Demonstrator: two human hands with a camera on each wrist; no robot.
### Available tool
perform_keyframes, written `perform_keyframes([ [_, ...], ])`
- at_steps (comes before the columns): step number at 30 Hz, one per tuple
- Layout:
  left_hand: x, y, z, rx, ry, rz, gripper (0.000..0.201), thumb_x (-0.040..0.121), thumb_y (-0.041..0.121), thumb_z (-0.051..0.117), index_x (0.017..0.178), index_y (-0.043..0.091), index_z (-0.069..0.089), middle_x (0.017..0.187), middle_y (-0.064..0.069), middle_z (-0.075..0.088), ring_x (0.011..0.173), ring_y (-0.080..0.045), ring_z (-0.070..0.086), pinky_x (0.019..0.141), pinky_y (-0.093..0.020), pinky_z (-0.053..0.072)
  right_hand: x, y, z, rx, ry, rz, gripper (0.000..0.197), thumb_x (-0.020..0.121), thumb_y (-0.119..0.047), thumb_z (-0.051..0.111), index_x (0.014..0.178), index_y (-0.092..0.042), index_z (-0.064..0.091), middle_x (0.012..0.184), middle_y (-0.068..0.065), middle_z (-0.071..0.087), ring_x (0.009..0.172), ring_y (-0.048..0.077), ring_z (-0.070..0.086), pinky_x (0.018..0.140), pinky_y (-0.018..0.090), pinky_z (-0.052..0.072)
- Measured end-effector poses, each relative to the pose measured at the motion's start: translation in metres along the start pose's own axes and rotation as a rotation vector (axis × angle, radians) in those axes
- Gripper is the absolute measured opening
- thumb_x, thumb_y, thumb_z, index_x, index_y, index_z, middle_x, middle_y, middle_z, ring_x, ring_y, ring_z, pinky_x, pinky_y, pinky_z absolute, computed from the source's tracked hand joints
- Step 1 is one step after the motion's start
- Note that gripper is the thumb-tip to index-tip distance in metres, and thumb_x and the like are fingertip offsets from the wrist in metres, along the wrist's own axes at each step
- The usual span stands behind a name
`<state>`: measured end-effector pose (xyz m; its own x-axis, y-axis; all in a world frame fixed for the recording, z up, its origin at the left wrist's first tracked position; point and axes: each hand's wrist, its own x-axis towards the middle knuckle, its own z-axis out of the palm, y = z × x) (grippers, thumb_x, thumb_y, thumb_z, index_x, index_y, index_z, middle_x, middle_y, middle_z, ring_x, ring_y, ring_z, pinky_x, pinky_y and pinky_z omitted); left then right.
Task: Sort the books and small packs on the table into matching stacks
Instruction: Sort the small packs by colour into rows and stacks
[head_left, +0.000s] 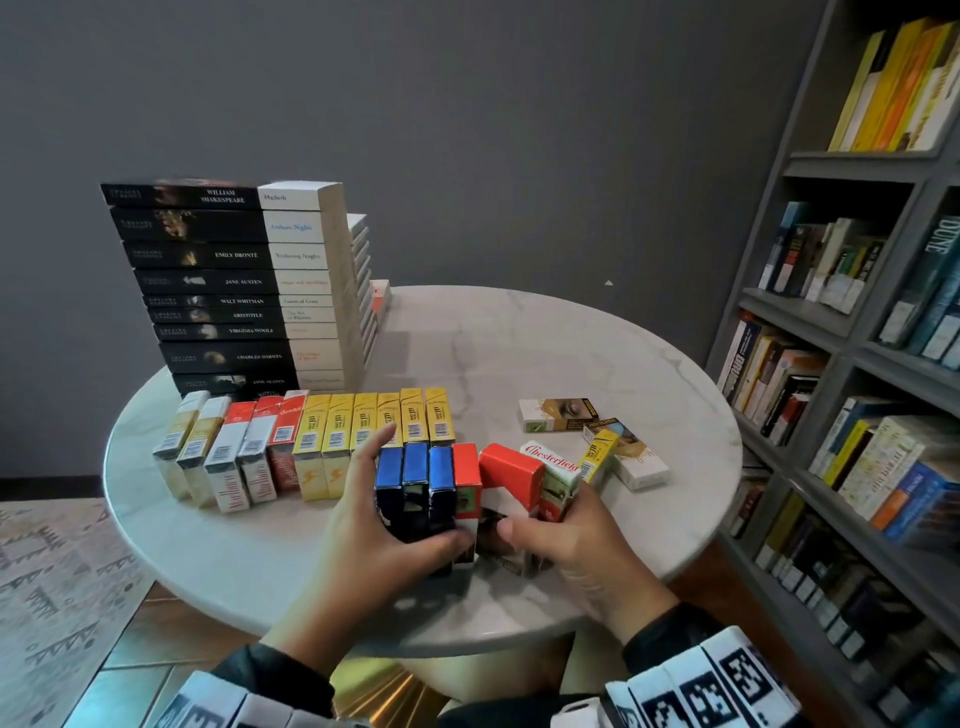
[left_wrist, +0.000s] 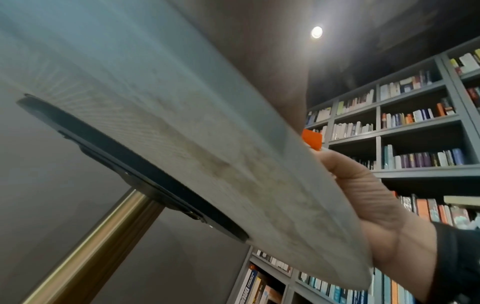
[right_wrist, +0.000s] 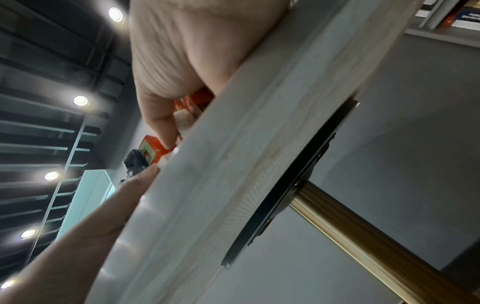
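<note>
Gathering packs, lower centre of frame: my left hand (head_left: 374, 512) clasps three blue packs (head_left: 415, 483); my right hand (head_left: 563, 535) grips the red packs (head_left: 511, 480). I should press them flush, upright, colours apart.

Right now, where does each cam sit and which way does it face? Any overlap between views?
Head: above the round white marble table, looking forward and down at standing packs; left hand and right hand show, gripping the front cluster.
Left wrist: below the table edge, facing up toward grey bookshelves; the right hand shows.
Right wrist: below the rim, facing up at ceiling lights; both hands show.
Shared: table underside, brass table leg, red-topped pack.
</note>
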<state>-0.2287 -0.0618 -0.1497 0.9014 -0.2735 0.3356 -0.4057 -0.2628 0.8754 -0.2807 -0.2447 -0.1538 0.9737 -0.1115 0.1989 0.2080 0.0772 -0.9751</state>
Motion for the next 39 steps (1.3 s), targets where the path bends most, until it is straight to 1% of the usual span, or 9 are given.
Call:
perform_keyframes([
  [3,0.004,-0.001,-0.003,-0.18,-0.09,-0.044,0.097,0.052,0.01,0.089,0.123,0.05,0.036,0.1,-0.004,0.068,0.086,-0.008,0.068,0.069,-0.015,0.052,0.001,0.0,-0.002,0.098,-0.023,0.002,0.066,0.063,-0.016,0.078,0.123,-0.002,0.054,0.115,0.024,0.063,0.11,0.036,0.06,0.096,0.051,0.048],
  [7,0.006,0.001,-0.013,-0.459,-0.245,-0.063,0.108,0.027,0.025,0.094,0.123,0.035,0.044,0.105,-0.004,0.069,0.095,-0.019,0.068,0.07,-0.021,0.054,0.002,-0.002,-0.005,0.116,-0.067,0.013,0.075,0.057,-0.026,0.087,0.12,0.001,0.056,0.114,0.027,0.064,0.11,0.039,0.06,0.094,0.05,0.049],
  [10,0.006,0.001,-0.018,-0.57,-0.352,-0.068,0.11,0.03,0.025,0.095,0.126,0.021,0.042,0.109,-0.012,0.067,0.097,-0.026,0.067,0.072,-0.026,0.055,0.003,-0.004,-0.009,0.108,-0.112,0.052,0.087,0.047,-0.037,0.092,0.119,-0.002,0.058,0.112,0.023,0.066,0.108,0.036,0.062,0.087,0.041,0.054],
  [13,0.006,0.0,-0.02,-0.587,-0.36,-0.068,0.102,0.033,0.014,0.091,0.123,0.019,0.044,0.107,-0.013,0.068,0.097,-0.029,0.067,0.072,-0.029,0.056,0.005,-0.006,-0.01,0.088,-0.131,0.065,0.088,0.041,-0.041,0.093,0.116,-0.007,0.06,0.108,0.019,0.069,0.105,0.031,0.065,0.081,0.034,0.055],
  [21,0.007,-0.001,-0.018,-0.545,-0.282,-0.064,0.094,0.037,0.026,0.093,0.118,0.012,0.049,0.104,-0.019,0.067,0.096,-0.033,0.066,0.077,-0.039,0.057,0.01,0.003,-0.002,0.089,0.072,-0.004,0.093,0.024,-0.046,0.094,0.105,-0.011,0.063,0.096,0.011,0.073,0.093,0.024,0.07,0.072,0.031,0.057],
  [24,0.007,0.0,-0.018,-0.537,-0.256,-0.051,0.086,0.038,0.016,0.086,0.115,0.01,0.049,0.1,-0.015,0.069,0.094,-0.029,0.068,0.075,-0.034,0.057,0.013,0.004,0.002,-0.006,0.194,-0.033,0.08,0.032,-0.047,0.092,0.101,-0.016,0.065,0.093,0.007,0.074,0.091,0.021,0.07,0.074,0.032,0.057],
  [27,0.005,0.002,-0.016,-0.506,-0.228,-0.042,0.079,0.039,0.017,0.083,0.111,0.012,0.051,0.098,-0.014,0.069,0.09,-0.026,0.068,0.073,-0.033,0.057,0.014,0.001,0.006,-0.091,0.269,-0.031,0.036,0.068,-0.006,0.081,0.093,-0.024,0.062,0.086,-0.004,0.072,0.082,0.006,0.069,0.068,0.018,0.054],
  [35,0.004,0.004,-0.014,-0.464,-0.21,-0.071,0.086,0.036,0.02,0.085,0.114,0.019,0.049,0.098,-0.007,0.07,0.09,-0.021,0.069,0.068,-0.023,0.055,0.016,-0.004,0.01,-0.207,0.242,-0.011,0.041,0.079,0.009,0.064,0.094,-0.028,0.055,0.085,-0.01,0.065,0.068,-0.011,0.062,0.057,0.008,0.046],
  [39,0.004,0.003,-0.012,-0.378,-0.182,-0.066,0.09,0.036,0.028,0.086,0.117,0.025,0.048,0.103,-0.003,0.069,0.095,-0.017,0.068,0.074,-0.027,0.056,0.014,-0.005,0.017,-0.231,0.076,0.028,0.062,0.074,0.003,0.063,0.126,-0.027,0.05,0.099,-0.006,0.067,0.089,0.002,0.065,0.069,0.018,0.052],
])
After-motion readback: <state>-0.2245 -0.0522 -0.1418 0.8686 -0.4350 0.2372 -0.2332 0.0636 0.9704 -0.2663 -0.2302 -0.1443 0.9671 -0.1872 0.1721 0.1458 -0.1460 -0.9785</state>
